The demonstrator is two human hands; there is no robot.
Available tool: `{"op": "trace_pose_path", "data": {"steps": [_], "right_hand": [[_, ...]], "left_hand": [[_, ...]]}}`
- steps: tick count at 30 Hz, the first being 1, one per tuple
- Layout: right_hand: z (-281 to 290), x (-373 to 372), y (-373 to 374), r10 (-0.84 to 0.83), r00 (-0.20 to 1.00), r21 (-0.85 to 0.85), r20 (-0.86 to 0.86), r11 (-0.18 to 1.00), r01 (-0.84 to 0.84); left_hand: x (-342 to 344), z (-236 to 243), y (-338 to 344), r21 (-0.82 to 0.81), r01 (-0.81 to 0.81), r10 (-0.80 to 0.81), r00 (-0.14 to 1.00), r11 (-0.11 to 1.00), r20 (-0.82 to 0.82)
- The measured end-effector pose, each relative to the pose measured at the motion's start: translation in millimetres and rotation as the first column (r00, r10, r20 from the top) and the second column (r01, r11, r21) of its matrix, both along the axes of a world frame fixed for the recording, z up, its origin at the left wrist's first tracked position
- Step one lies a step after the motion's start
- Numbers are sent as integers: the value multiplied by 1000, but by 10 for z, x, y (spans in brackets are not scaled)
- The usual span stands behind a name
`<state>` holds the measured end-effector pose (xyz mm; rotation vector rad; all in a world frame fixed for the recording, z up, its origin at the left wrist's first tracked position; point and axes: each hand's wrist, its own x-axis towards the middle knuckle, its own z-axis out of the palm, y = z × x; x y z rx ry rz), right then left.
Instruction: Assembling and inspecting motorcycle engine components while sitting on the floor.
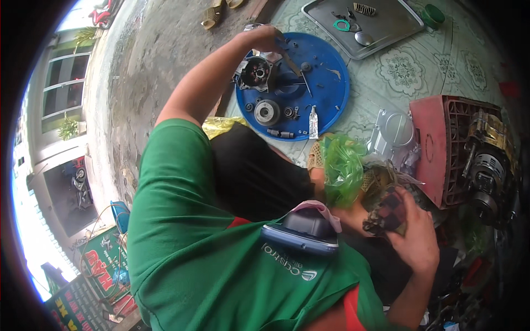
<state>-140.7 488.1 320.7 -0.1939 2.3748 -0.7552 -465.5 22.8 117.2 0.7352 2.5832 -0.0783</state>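
Note:
My left hand (264,39) reaches over the far left rim of a round blue tray (326,66), its fingers curled and partly hidden. A flat, dull strip (291,64) slants out from beside the fingertips; its kind is unclear. Under that wrist sits an open metal engine housing (258,73). A round metal drum (267,112), a thin metal rod (306,84), a white tube (313,122) and small parts lie on the tray. Near my lap at the right, my right hand (417,234) is closed on a dark red-and-black checkered cloth (388,215); whatever it may wrap is hidden.
A metal tray (381,47) with a green gasket (341,25) and parts lies at the far right, beside a green bowl (432,16). A red plastic crate (436,149) bears an engine (488,168). A green plastic bag (342,165) and silver cover (393,132) are nearer.

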Motion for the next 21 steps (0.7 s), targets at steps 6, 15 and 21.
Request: {"op": "trace_pose_path", "data": {"steps": [6, 15, 21], "right_hand": [[-180, 18, 154, -36, 996, 4, 88, 999, 36], [-560, 3, 283, -101, 974, 55, 204, 994, 92], [-642, -131, 229, -99, 969, 36, 226, 995, 93]], "left_hand": [[186, -501, 20, -62, 155, -160, 983, 986, -91], [567, -1216, 568, 247, -416, 465, 865, 875, -188], [557, -1496, 738, 233, -312, 368, 893, 921, -259]]}}
